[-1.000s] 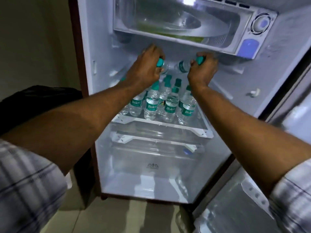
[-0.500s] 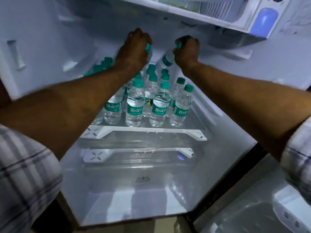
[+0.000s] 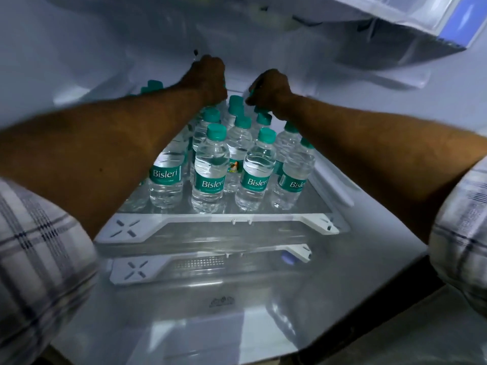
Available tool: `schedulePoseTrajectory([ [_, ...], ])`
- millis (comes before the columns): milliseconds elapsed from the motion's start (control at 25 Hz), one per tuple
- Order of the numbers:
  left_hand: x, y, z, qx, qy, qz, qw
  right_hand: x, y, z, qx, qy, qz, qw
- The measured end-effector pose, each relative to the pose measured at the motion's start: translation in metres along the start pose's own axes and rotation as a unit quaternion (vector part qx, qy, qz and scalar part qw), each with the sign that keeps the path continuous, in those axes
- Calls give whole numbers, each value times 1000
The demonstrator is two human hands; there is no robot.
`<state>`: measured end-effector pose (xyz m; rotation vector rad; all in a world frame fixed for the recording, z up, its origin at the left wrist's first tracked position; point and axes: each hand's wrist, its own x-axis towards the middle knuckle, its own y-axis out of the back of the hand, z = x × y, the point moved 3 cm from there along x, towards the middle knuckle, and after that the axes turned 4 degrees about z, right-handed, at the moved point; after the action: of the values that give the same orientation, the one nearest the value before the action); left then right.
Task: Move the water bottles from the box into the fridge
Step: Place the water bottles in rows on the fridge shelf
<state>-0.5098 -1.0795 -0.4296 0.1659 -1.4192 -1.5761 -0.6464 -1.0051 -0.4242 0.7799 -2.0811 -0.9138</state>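
Note:
Several small clear water bottles [image 3: 210, 167] with teal caps and teal labels stand upright in rows on the upper glass shelf [image 3: 232, 219] of the open fridge. Both my arms reach deep over them to the back of the shelf. My left hand [image 3: 208, 77] curls around a bottle at the rear left; only a sliver of teal shows by its fingers. My right hand [image 3: 271, 90] grips another bottle by its teal cap at the rear middle. Both held bottles are mostly hidden behind the hands. The box is out of view.
A freezer compartment [image 3: 395, 19] with a blue panel hangs above at the upper right. Below the bottle shelf sits a second shelf [image 3: 210, 264] over a clear crisper drawer. The fridge's white side walls close in left and right.
My head has moved closer to the fridge. Both hands have pushed farther back and lower over the standing bottles, and the bottles they carry are now hidden behind them.

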Motion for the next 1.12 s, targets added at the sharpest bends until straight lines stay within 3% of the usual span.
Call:
schedulePoseTrajectory([
  [200,7,-9,-2,47,22,-41,998,14,-7,2,19,-40,-47,998],
  [480,-3,-12,5,136,35,-123,983,-5,-6,-4,-17,-14,-126,992],
  [720,-23,18,6,144,18,-84,986,-36,24,-20,33,29,-110,993],
  [1120,-155,77,47,192,15,-28,981,-151,53,-25,-110,201,-58,972],
])
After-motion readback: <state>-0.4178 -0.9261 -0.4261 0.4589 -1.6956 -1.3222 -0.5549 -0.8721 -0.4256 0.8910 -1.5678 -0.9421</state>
